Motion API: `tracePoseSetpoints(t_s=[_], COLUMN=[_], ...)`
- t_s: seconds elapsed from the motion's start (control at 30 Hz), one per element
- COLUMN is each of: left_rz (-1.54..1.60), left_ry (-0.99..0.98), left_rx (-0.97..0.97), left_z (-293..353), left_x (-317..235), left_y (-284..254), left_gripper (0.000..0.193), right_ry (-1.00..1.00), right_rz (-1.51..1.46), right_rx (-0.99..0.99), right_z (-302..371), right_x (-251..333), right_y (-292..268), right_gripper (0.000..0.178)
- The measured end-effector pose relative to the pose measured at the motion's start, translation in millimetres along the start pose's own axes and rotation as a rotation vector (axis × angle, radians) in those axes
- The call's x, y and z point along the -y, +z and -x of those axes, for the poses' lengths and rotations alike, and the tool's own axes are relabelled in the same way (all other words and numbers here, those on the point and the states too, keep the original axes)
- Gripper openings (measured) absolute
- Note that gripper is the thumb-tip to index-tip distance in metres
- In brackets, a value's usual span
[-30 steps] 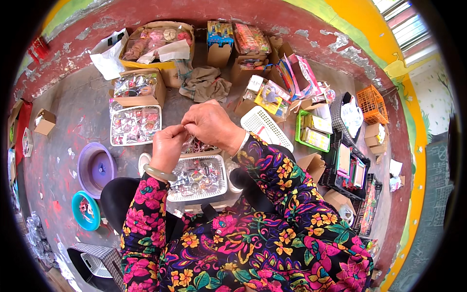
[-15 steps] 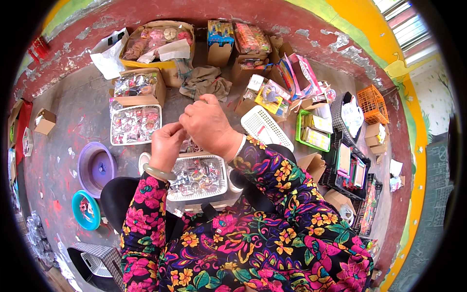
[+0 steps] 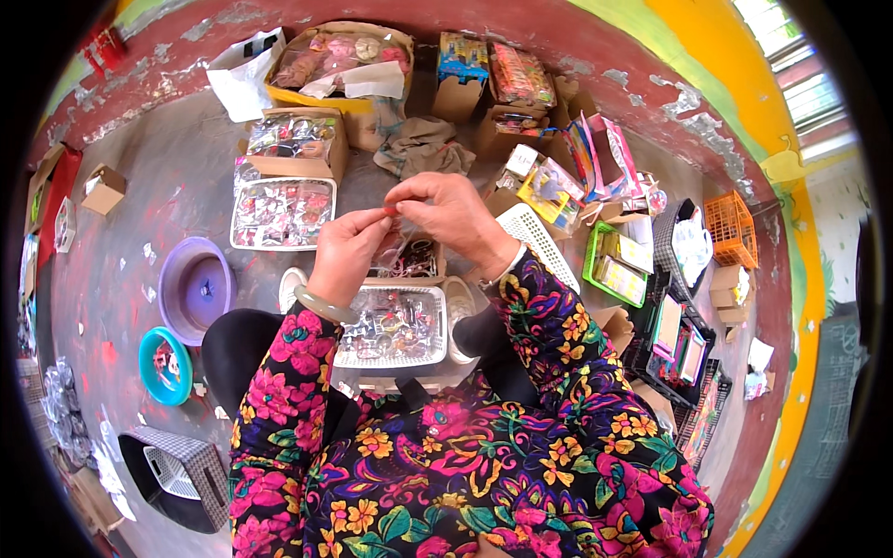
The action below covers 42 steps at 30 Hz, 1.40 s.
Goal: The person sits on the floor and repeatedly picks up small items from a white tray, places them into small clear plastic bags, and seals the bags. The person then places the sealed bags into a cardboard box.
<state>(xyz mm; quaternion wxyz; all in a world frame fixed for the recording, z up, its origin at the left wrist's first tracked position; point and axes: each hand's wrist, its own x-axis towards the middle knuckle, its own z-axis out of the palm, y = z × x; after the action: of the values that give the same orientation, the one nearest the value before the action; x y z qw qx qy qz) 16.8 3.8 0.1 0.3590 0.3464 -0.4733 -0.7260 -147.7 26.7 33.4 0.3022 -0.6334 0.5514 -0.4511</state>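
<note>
My left hand and my right hand meet in front of me, both closed in a pinch. Their fingertips come together at a small red thing, mostly covered by the fingers, so its kind is unclear. Something like clear plastic film hangs just beneath it. Directly below the hands, a cardboard box holds small dark and reddish pieces. Closer to my body, between my legs, stands a white basket full of small items in clear packets.
Ahead stand another white basket of packets and several cardboard boxes of goods. A purple basin and a teal basin sit on the floor at left. To the right are a green basket, black crates and an orange crate.
My right hand has turned and lowered, bringing its fingertips against the left hand's, and the small red thing now shows between them. The whole view has shifted somewhat.
</note>
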Motion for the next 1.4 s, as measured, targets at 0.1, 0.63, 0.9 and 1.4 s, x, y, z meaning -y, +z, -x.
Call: tracePoseSetpoints(t_s=[0.1, 0.63, 0.9, 1.4], left_rz=[0.024, -0.485, -0.220, -0.415], left_ry=[-0.044, 0.294, 0.177, 0.206], left_rx=[-0.035, -0.050, -0.012, 0.059], left_z=[0.7, -4.2, -3.4, -1.3], left_x=[-5.2, 13.7, 11.9, 9.9], left_y=[0.0, -2.7, -2.8, -3.0], left_gripper=[0.022, 0.019, 0.021, 0.022], right_ry=[-0.111, -0.454, -0.366, -0.390], right_rz=[0.161, 0.838, 0.605, 0.718], right_rx=[-0.074, -0.103, -0.116, -0.059], right_z=[-0.2, 9.5, 7.2, 8.4], right_x=[9.8, 14.6, 6.3, 11.9], right_y=[-2.2, 19.0, 16.4, 11.5], right_gripper=[0.014, 0.007, 0.007, 0.010])
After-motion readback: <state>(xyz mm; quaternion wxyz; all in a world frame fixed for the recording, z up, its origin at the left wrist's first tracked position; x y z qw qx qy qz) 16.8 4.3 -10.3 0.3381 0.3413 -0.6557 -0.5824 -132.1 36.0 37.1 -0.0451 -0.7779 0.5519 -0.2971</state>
